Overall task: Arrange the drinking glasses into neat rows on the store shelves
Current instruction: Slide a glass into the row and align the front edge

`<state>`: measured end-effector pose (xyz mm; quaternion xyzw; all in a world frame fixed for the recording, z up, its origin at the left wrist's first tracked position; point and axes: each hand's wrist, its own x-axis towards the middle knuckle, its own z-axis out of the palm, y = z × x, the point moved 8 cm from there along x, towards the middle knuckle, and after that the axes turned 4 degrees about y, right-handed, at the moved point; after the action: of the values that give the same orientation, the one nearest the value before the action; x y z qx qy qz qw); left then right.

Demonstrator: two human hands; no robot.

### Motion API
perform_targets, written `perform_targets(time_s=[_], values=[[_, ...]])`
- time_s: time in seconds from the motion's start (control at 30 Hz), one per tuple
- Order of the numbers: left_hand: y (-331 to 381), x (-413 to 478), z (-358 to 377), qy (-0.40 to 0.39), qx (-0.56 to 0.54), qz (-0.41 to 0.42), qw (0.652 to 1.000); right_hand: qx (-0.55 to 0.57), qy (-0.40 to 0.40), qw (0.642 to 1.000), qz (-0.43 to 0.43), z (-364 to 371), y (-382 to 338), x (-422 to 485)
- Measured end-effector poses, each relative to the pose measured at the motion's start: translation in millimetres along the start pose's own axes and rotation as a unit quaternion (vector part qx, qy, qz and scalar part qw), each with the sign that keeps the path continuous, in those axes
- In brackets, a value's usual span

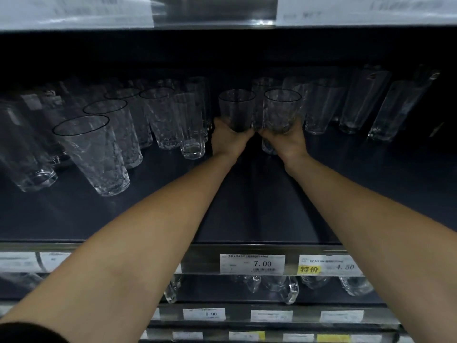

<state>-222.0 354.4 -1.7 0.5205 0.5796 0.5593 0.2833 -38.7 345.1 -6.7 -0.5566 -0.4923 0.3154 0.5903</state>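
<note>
Both arms reach deep into a dark shelf (247, 219). My left hand (228, 138) grips the base of a clear, dark-rimmed glass (236, 108). My right hand (286, 139) grips the base of a textured dark-rimmed glass (282, 110) right beside it. The two glasses stand side by side, nearly touching, near the middle of the shelf. Behind them stands another glass (263, 87).
Several textured dark-rimmed glasses (96, 154) run in a diagonal row at left, with a faceted tumbler (189, 125). Tall slim glasses (358, 102) line the right. The upper shelf edge (222, 23) hangs overhead. Price tags (252, 263) front the shelf; glass mugs (279, 285) sit below.
</note>
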Motion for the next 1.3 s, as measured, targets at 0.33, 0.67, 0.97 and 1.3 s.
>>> perform_targets(time_s=[0.33, 0.67, 0.97, 1.3], values=[[-0.1, -36.8, -7.7, -0.073, -0.014, -0.026, 0.997, 0.019, -0.031, 0.999, 0.014, -21.9, -6.0, -40.8], [13.8, -89.3, -33.7, -0.177, -0.044, -0.031, 0.983, 0.040, -0.049, 0.996, 0.061, -45.1, -30.5, -107.6], [49.9, -147.7, -113.5, -0.144, -0.112, -0.011, 0.983, 0.054, -0.081, 0.995, 0.023, -42.0, -73.7, -186.0], [50.5, -204.3, -239.2, -0.044, -0.060, 0.010, 0.997, 0.108, -0.169, 0.979, 0.017, 19.7, -106.6, -276.1]])
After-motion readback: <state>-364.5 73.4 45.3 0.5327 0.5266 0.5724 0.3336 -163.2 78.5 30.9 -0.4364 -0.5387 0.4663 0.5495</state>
